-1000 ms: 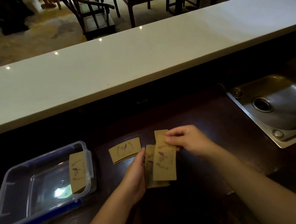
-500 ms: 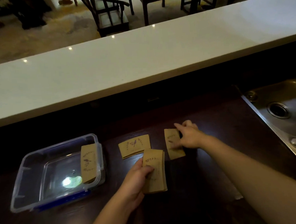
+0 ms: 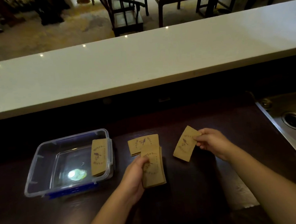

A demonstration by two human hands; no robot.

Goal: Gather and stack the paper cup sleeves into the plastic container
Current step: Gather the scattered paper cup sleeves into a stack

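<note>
A clear plastic container (image 3: 35,170) with blue clips sits on the dark counter at the left. One brown sleeve (image 3: 98,157) leans inside against its right wall. My left hand (image 3: 133,177) grips a small stack of sleeves (image 3: 154,171) at the centre. Just behind that stack, another sleeve (image 3: 142,143) lies flat on the counter. My right hand (image 3: 212,142) pinches a single sleeve (image 3: 184,145) by its upper right corner and holds it tilted above the counter.
A long white bar top (image 3: 141,64) runs across behind the dark counter (image 3: 190,186). A steel sink (image 3: 288,121) is set in at the right edge. Chairs and tables stand on the floor beyond the bar.
My right hand has picked up the sleeve that lay on the counter and lifted it to the right. My left hand keeps its stack, shifted slightly.
</note>
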